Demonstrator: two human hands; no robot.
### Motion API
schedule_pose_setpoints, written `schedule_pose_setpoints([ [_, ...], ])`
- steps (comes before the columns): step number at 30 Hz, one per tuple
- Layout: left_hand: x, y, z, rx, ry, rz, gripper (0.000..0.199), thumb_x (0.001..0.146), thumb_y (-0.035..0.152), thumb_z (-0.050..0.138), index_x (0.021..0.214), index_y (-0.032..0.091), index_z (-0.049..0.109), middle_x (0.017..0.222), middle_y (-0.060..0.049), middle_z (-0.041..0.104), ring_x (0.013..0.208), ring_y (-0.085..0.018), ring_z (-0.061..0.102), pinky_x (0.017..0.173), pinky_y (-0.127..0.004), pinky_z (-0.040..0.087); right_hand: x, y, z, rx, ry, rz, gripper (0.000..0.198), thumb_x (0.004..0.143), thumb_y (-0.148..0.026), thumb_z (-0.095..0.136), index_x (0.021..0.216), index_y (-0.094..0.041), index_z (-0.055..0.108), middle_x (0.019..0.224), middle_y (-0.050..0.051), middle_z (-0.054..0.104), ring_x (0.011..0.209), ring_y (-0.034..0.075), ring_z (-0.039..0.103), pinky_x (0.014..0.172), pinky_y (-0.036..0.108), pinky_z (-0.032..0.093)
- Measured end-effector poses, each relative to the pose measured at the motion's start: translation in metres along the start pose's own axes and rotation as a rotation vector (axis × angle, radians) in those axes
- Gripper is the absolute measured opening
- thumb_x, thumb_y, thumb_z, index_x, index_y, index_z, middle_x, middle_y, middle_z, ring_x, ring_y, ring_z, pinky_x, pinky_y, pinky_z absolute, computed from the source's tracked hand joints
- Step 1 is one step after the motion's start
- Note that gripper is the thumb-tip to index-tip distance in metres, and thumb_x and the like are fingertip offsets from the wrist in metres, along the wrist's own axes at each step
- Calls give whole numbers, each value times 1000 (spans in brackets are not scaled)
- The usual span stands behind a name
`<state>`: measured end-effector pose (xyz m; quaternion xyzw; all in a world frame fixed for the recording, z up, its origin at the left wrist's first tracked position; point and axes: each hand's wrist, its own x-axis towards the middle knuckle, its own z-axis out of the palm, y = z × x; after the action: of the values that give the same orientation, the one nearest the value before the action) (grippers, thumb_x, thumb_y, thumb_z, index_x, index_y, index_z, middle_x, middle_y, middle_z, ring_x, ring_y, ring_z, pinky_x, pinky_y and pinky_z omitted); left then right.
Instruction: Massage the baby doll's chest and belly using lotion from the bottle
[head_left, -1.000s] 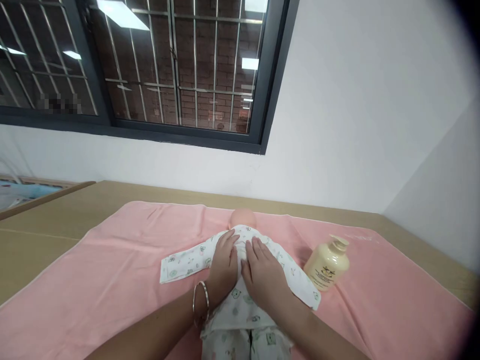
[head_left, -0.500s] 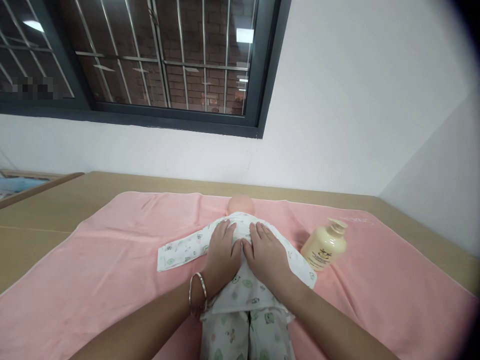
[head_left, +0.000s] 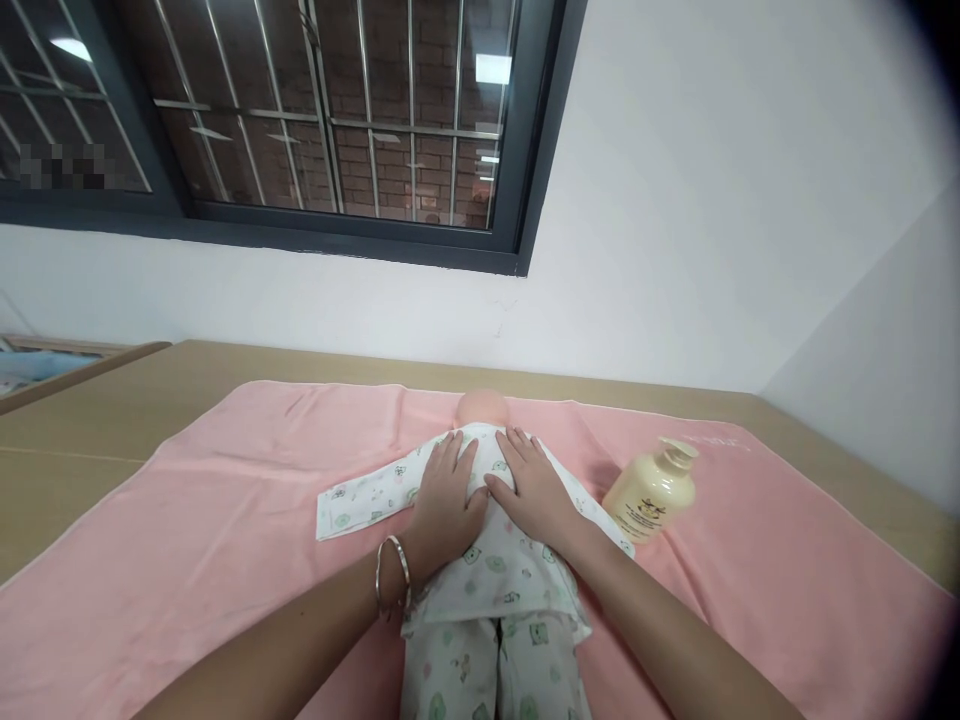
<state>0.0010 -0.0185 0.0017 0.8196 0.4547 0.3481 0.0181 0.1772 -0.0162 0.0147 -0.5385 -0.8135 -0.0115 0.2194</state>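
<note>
- On the towel (head_left: 225, 540), at the middle, lies the doll (head_left: 481, 408), its smooth head toward the wall (head_left: 675, 220) and its legs toward the person.
- Left hand (head_left: 450, 500): palm down on the upper part of the shirt (head_left: 502, 580), fingers loosely spread and pointing to the head; it rests flat, grasping nothing. Two bangles (head_left: 393, 575) circle the wrist.
- Right hand (head_left: 538, 495): likewise flat and ungripping on the shirt's other side, thumb just beside the left thumb.
- Shirt: white, printed in green; one sleeve stretches out to the left, the other runs partly behind the right hand and forearm.
- Pants (head_left: 454, 665): matching print, just below the shirt's hem.
- Bottle (head_left: 652, 490): yellow, pump-topped, near the right sleeve's end.
- Table (head_left: 82, 475): wooden, under the pink towel; beyond, a barred window (head_left: 375, 95) in the wall.
</note>
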Motion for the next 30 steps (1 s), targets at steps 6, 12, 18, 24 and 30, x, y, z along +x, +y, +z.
schedule_pose_setpoints([
  [6, 0, 3, -4, -25, 47, 27, 46, 83, 21, 45, 128, 12, 52, 136, -17, 47, 127, -32, 41, 107, -53, 33, -5, -10, -2, -55, 26, 9, 58, 97, -40, 39, 144, -6, 36, 146, 15, 33, 138, 28, 26, 115, 48, 21],
  [12, 1, 10, -15, -43, 83, 34, 33, 85, 23, 47, 113, 15, 62, 110, -14, 57, 103, -27, 52, 93, -48, 43, -16, -35, -8, -188, 66, 76, 49, 97, -30, 35, 137, -4, 47, 136, 18, 46, 129, 29, 40, 110, 45, 30],
  [18, 4, 3, -9, -191, 97, -109, 35, 92, 31, 41, 119, 15, 56, 119, -13, 56, 112, -26, 50, 98, -46, 41, -9, -23, -10, -85, 75, 64, 48, 96, -37, 41, 135, -10, 50, 136, 14, 47, 129, 27, 40, 110, 43, 33],
  [24, 4, -2, 1, -128, 67, -99, 45, 92, 32, 43, 133, 15, 47, 142, -15, 43, 133, -30, 36, 111, -53, 29, 1, 0, 1, 24, 105, -51, 54, 95, -41, 44, 139, -10, 44, 142, 13, 40, 134, 27, 33, 114, 47, 25],
  [30, 4, -4, 2, -95, 95, 17, 37, 93, 27, 40, 125, 18, 55, 135, -11, 50, 128, -27, 41, 109, -51, 33, -1, -4, 0, -9, 79, -69, 54, 96, -38, 40, 141, -6, 41, 145, 15, 34, 136, 28, 29, 114, 49, 25],
])
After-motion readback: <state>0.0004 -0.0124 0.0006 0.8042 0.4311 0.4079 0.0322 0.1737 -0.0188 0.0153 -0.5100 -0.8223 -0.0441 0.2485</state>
